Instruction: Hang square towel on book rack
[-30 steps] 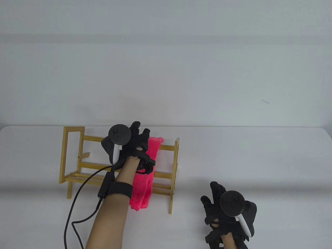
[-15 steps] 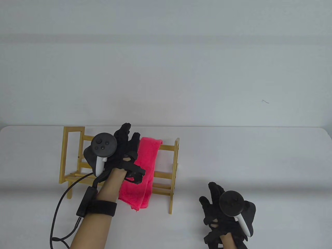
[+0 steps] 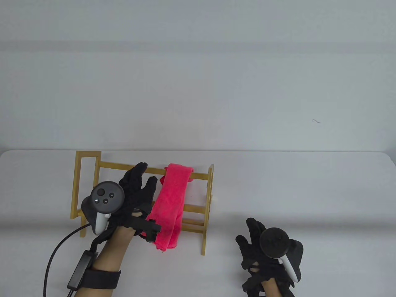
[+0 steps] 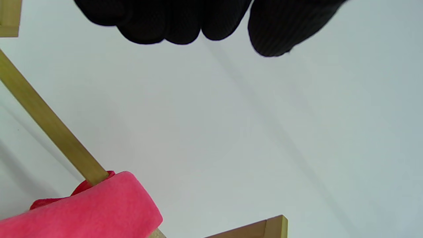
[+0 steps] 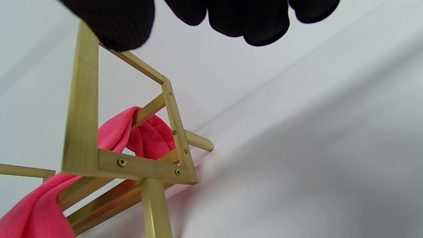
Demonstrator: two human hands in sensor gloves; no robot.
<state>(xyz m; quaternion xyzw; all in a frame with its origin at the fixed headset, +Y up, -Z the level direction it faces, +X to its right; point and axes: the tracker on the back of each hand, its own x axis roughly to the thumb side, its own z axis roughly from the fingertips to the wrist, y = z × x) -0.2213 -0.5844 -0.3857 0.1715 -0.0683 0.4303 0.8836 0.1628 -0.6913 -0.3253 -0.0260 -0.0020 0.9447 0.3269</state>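
A pink square towel (image 3: 169, 205) hangs folded over the top rail of the yellow wooden book rack (image 3: 86, 185) and drapes down its front; it also shows in the left wrist view (image 4: 82, 211) and the right wrist view (image 5: 115, 132). My left hand (image 3: 139, 188) is open with fingers spread, just left of the towel, holding nothing. Its fingertips (image 4: 165, 26) hang free in the left wrist view. My right hand (image 3: 252, 241) is open and empty, to the right of the rack near the table's front edge.
The rack (image 5: 82, 109) stands on the white table (image 3: 294, 191) at the left, near the back edge. A black cable (image 3: 55, 250) runs from my left wrist toward the front edge.
My left hand has let go of the towel and drawn back toward the front left, off the top rail. The towel stays hanging on the rack. The right hand barely moved.
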